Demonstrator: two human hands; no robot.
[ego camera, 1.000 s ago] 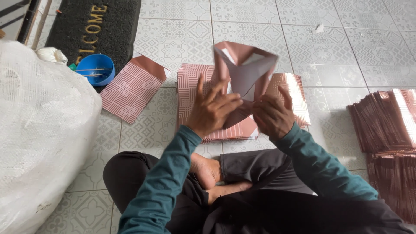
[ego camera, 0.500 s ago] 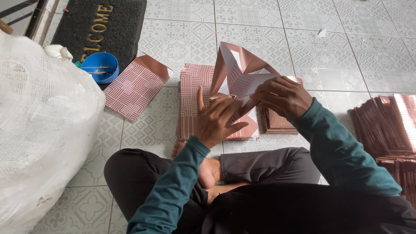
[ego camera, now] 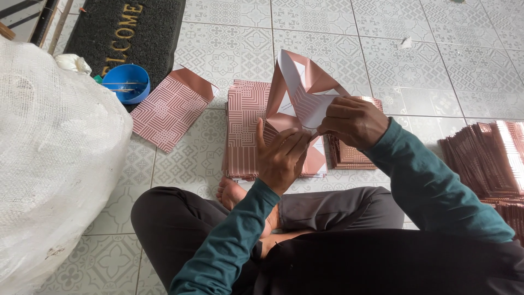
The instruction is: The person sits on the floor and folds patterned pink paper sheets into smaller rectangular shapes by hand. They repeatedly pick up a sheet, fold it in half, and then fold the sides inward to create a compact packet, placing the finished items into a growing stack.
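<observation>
Pink paper bag [ego camera: 299, 90] pinched by left hand [ego camera: 281, 155], right hand [ego camera: 353, 121], above flat stack [ego camera: 245, 128]

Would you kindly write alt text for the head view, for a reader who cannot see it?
A person seated cross-legged on a tiled floor folds a pink patterned paper bag with the left hand and right hand. Flat bag stacks lie beneath, a finished bag and blue bowl to the left.
</observation>
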